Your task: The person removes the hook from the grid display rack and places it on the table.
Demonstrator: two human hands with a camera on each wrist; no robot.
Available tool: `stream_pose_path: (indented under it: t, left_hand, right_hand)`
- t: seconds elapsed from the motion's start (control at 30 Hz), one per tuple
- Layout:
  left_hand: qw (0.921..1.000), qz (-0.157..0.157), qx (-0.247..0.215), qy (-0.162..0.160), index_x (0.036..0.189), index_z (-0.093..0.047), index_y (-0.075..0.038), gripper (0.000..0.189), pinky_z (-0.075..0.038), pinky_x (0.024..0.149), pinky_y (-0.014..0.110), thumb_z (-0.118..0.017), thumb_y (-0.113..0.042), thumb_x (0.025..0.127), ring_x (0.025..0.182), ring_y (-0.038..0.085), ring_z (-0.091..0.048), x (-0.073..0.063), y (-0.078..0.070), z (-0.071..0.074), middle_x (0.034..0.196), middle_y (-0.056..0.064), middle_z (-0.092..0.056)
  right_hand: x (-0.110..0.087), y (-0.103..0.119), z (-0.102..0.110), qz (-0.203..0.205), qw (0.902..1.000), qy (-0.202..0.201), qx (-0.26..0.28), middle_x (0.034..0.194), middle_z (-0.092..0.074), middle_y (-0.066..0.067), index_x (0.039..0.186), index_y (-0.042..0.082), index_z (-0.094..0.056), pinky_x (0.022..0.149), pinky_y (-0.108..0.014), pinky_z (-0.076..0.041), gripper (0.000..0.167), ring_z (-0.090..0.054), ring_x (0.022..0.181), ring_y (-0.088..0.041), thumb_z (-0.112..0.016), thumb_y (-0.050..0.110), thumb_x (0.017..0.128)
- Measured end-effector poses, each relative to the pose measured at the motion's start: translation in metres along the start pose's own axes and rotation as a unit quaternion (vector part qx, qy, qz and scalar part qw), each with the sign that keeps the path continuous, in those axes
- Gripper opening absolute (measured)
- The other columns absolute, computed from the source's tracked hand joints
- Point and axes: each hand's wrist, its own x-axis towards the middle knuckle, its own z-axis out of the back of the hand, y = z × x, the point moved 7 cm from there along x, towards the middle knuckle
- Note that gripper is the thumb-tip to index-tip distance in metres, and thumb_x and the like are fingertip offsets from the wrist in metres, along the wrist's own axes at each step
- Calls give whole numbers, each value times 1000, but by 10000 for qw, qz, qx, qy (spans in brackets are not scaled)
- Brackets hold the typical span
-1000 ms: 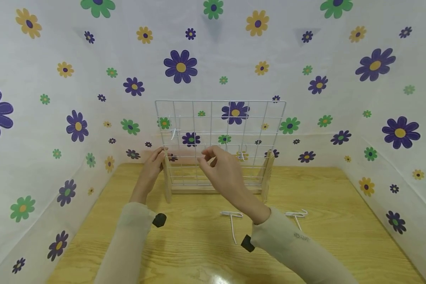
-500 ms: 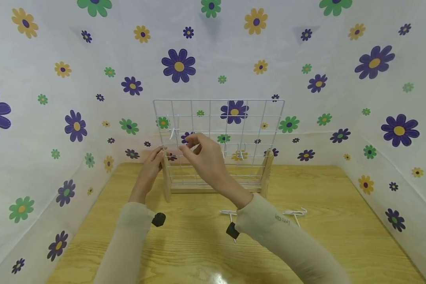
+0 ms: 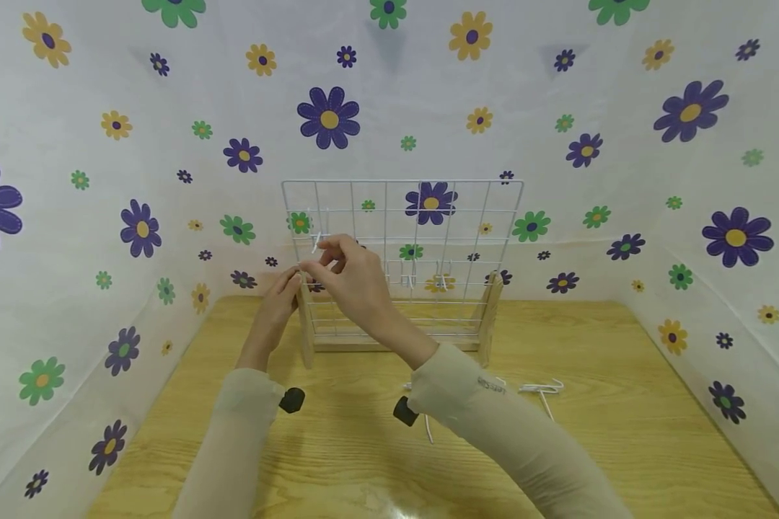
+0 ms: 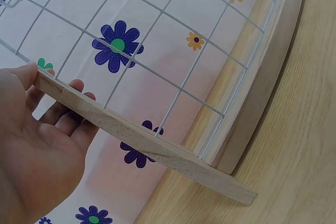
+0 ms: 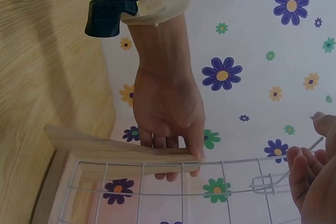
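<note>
A white wire grid panel (image 3: 402, 223) stands upright in a wooden stand (image 3: 396, 347). My left hand (image 3: 276, 306) grips the stand's left upright (image 4: 131, 132), thumb on the near side and fingers behind. A white wire hook (image 5: 262, 183) hangs on the grid's left part, its prong sticking out toward me. My right hand (image 3: 357, 285) is at that hook, fingers bent, with thumb and fingertips apart around the prong's end (image 5: 319, 142). Two more white hooks hang right of centre, a left one (image 3: 408, 278) and a right one (image 3: 443, 279).
On the wooden table (image 3: 337, 461) lie two loose white hooks. One hook (image 3: 429, 430) is mostly hidden under my right sleeve, while the other hook (image 3: 542, 390) is farther right. Flower-patterned cloth (image 3: 389, 94) closes off the back and both sides.
My right hand has moved left and slightly up across the grid to the left hook, uncovering a hook near the middle. The left hand stays on the upright.
</note>
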Motion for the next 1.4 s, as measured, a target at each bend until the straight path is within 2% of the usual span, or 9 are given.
stream_pose_path:
  t: [0.2,0.37,0.67,0.83,1.07,1.4]
  left_hand:
    - [10000,-20,-12,37,163,-25,-5,60,-25,125,46,-34,-39,114,151,36,-30,1,0,-1,160,25,-34]
    - [10000,49,5,24,164,-23,-5,61,-24,125,44,-34,-38,114,152,33,-28,0,-2,-2,162,23,-31]
    - [10000,45,-18,-21,163,-28,-6,56,-24,125,44,-33,-35,115,151,32,-32,-2,-6,-3,157,23,-39]
    - [9999,-41,-104,-1,162,-26,-2,57,-24,125,45,-33,-33,115,151,34,-32,-2,-7,-4,157,26,-37]
    - [10000,-43,-78,-5,162,-26,-2,56,-23,125,46,-32,-32,115,151,35,-30,-4,-8,-4,158,28,-34]
    - [9999,-52,-84,19,163,-24,-3,57,-23,125,47,-32,-33,115,152,36,-29,-5,-5,-3,161,28,-30]
  right_hand:
    - [4,-1,-5,-78,10000,28,40,89,-70,-7,120,-1,-66,61,-18,-55,30,-64,71,-13,-74,18,98]
    - [7,-2,-3,-3,9999,-89,-61,88,-70,-8,114,0,-69,58,-18,-50,22,-61,69,-15,-72,16,100]
    - [4,-4,16,379,9964,-759,-83,89,-73,-13,102,-4,-72,63,-19,-53,11,-65,70,-19,-70,5,97]
    - [2,-5,29,584,9915,-1157,-54,84,-73,-13,99,-6,-71,61,-19,-51,8,-65,68,-21,-66,-1,96]
    - [0,-9,45,369,9895,-1367,294,78,-72,-13,98,-6,-71,54,-17,-47,8,-66,66,-22,-65,-1,97]
    - [3,-15,63,-9,9855,-1430,911,81,-72,-15,100,-7,-70,50,-21,-53,7,-62,59,-14,-65,-2,97]
